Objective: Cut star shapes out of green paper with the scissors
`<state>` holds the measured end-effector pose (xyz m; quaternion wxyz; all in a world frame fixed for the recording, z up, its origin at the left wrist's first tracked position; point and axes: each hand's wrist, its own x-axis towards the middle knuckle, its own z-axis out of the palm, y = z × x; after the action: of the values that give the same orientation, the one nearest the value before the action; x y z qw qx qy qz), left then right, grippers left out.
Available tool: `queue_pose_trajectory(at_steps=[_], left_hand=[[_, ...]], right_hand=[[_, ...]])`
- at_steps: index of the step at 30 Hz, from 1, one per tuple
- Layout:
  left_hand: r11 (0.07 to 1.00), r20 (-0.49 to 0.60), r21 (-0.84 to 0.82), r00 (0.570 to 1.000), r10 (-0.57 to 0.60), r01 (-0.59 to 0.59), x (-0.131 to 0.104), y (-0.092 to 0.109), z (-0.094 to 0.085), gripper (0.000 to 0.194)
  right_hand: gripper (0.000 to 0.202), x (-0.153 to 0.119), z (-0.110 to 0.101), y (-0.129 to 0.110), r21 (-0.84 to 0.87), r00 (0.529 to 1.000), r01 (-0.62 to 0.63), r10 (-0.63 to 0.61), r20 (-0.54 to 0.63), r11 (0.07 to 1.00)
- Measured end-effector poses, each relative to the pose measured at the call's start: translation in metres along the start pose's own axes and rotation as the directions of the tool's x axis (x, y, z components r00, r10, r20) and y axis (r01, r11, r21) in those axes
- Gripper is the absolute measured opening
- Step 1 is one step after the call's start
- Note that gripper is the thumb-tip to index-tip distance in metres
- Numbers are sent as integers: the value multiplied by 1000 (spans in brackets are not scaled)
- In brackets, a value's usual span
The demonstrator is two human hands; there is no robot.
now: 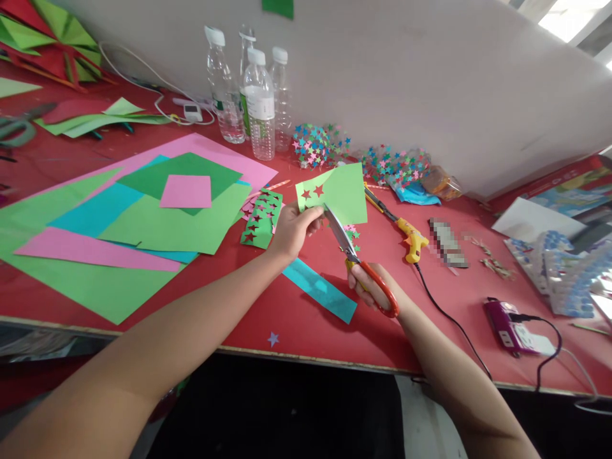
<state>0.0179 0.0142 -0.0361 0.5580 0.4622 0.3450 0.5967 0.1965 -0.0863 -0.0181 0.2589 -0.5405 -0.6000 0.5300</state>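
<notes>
My left hand (pixel 292 231) pinches the lower left edge of a light green paper sheet (pixel 347 191) that has star-shaped holes punched near its left side. In my right hand (pixel 375 288) are scissors (pixel 354 255) with red and yellow handles, my fingers wrapped round the grips. Their blades point up and left, the tips at the sheet's lower edge close to my left fingers. Beside my left hand lies a darker green strip (pixel 258 220) full of star holes. A blue paper strip (pixel 320 290) rests on the table below. Small cut stars (pixel 354 236) show beneath the sheet.
Layered coloured papers (pixel 157 239) cover the left of the red table (pixel 306 335). Plastic bottles (pixel 261 108) stand at the back, near clear packs of paper stars (pixel 318 143). To the right are a yellow glue gun (pixel 412 240), its black cord, and a purple power block (pixel 509 328).
</notes>
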Motion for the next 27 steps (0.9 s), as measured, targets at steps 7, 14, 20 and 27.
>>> queue_pose_trajectory(at_steps=[7,14,20,27], left_hand=[[1000,3,-26,1000,13,-13,-2,-1,2,25],[1000,32,-7,999,-6,6,-2,-7,1,28],[999,9,-34,1000,-26,26,-5,-8,4,27],[999,8,-32,999,-42,42,-6,-9,6,25]], right_hand=[[47,0,2,3,35,997,70,-72,41,997],[49,0,3,4,24,996,71,-72,52,997],[53,1,7,7,36,998,47,-48,34,998],[54,0,15,5,69,999,-16,19,-39,997]])
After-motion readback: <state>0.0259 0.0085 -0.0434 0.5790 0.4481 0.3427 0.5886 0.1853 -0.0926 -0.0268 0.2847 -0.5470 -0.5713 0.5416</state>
